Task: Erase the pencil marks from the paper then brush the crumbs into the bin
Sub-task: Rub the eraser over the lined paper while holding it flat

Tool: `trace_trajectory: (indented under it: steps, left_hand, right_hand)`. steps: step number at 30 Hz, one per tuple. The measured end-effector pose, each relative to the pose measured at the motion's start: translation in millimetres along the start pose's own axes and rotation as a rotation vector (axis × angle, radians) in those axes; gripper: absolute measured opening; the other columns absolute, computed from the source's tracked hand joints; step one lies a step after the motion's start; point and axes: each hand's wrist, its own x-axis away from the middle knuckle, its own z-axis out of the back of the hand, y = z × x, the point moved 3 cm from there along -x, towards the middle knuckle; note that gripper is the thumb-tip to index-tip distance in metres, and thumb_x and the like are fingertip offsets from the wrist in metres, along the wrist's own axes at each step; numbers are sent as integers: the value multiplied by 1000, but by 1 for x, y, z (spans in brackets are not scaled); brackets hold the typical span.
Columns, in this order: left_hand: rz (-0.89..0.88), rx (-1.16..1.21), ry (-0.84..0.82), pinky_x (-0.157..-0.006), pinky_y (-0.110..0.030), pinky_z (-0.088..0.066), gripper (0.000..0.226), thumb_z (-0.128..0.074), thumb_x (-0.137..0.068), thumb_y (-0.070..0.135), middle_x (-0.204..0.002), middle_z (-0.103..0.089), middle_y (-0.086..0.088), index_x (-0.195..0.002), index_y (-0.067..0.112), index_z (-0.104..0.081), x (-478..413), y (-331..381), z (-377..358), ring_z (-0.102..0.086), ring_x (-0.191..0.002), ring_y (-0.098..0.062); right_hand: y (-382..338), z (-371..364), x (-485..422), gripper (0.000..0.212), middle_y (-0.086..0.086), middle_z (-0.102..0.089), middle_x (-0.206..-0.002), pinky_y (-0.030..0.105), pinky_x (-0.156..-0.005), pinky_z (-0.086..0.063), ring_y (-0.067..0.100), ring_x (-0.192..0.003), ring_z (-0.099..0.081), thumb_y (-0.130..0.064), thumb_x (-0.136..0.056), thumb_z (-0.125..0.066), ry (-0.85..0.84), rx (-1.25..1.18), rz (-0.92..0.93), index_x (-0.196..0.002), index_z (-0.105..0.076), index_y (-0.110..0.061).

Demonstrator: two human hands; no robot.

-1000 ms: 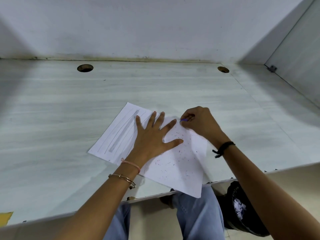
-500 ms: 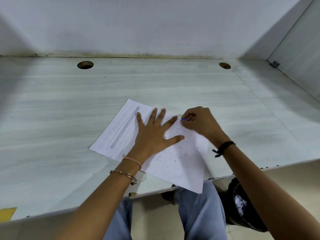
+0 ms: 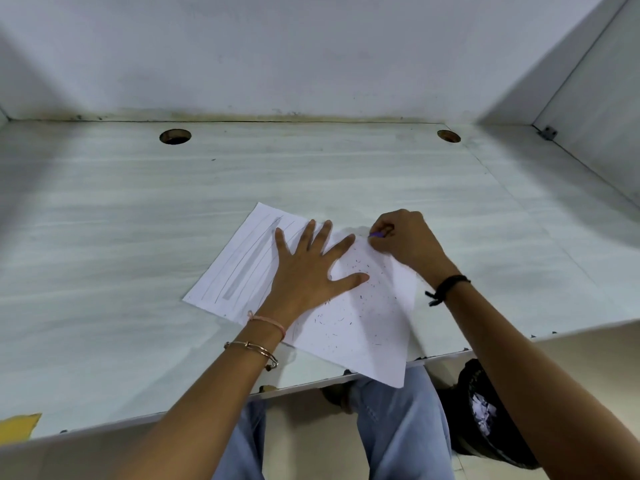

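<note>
From the head view, the left hand lies flat on the paper, fingers spread wide, gripping nothing. The right hand is clenched around a purple eraser at the paper's far right edge. Dark crumbs dot the paper's near half, grey pencil marks cover its left part, and the bin sits below its near corner; no writing is readable.

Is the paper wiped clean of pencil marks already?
No: long grey pencil marks still run down the left part of the paper, beside the flat left hand.

No readable text on the paper, only pencil strokes.
</note>
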Motion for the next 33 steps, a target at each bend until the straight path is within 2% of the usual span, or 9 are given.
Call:
trace_trajectory:
  steps: [4, 8, 12, 16, 19, 22, 25, 28, 33]
  left_hand:
    - [-24, -62, -7, -109, -70, 9, 90, 0, -71, 89, -164, 6, 2, -151, 47, -8, 1, 0, -2, 12, -149, -21]
    - [2, -13, -3, -109, -68, 12, 82, -14, -78, 87, -163, 7, 5, -150, 50, -5, 1, -1, 0, 12, -149, -18]
    - [-9, -5, -8, -110, -66, 12, 79, -15, -81, 84, -163, 5, 6, -151, 49, -7, 1, 0, 2, 11, -149, -18]
    - [-2, 187, 39, -115, -58, 9, 47, -31, -102, 46, -162, -15, 8, -149, 38, -32, -1, -6, 8, -4, -150, -13]
    - [42, 480, 209, -118, -49, 1, 40, -41, -99, 11, -149, -44, 5, -133, 24, -57, 1, -13, 14, -32, -141, -11]
    - [84, 724, 268, -120, -45, -11, 41, -39, -93, -3, -130, -61, 1, -121, 15, -65, 4, -19, 18, -51, -124, -15]
    - [52, 685, 274, -117, -50, -21, 40, -39, -92, -6, -120, -65, 2, -115, 13, -66, 14, -26, 24, -57, -112, -14]
    - [37, 533, 296, -120, -47, -4, 35, -42, -94, -4, -117, -64, 4, -111, 14, -67, 31, -36, 26, -56, -116, -14]
    - [87, 441, 183, -118, -46, 5, 33, -42, -102, 17, -148, -43, 5, -128, 28, -60, 54, -48, 29, -28, -143, -9]
  right_hand:
    - [-25, -29, 29, 5, -1, -64, -66, 10, -49, -40, 8, -55, -54, -6, -75, -67, -167, -55, 121, -76, -71, -9]
    - [-2, -14, 5, 5, 3, -63, -68, 6, -45, -39, 10, -58, -55, -9, -79, -67, -9, -76, 10, -81, -71, -6]
    - [9, -7, -7, 8, -2, -58, -64, 4, -45, -36, 6, -56, -51, -8, -80, -67, 34, -1, -47, -83, -71, -3]
    - [-7, -15, 17, 5, -6, -63, -68, 6, -52, -42, 1, -56, -57, -12, -82, -68, 110, -167, 43, -82, -70, -8]
    - [-18, -36, 42, 4, -7, -64, -68, 12, -54, -47, 1, -54, -58, -13, -82, -68, 57, -303, 45, -83, -68, -10]
    - [-23, -56, 57, 3, -1, -67, -74, 20, -64, -49, 8, -64, -59, -11, -82, -67, 6, -307, 83, -85, -67, -10]
    - [-21, -59, 55, 3, -2, -65, -76, 13, -65, -48, 0, -64, -56, -9, -84, -67, 32, -386, 64, -86, -66, -7]
    - [-21, -56, 49, 5, -3, -63, -76, 7, -62, -45, -3, -61, -54, -9, -84, -68, 55, -391, 49, -87, -66, -5]
    - [-25, -51, 40, 6, 0, -65, -80, 5, -63, -44, 0, -62, -55, -9, -82, -68, 53, -350, 49, -86, -67, -5]
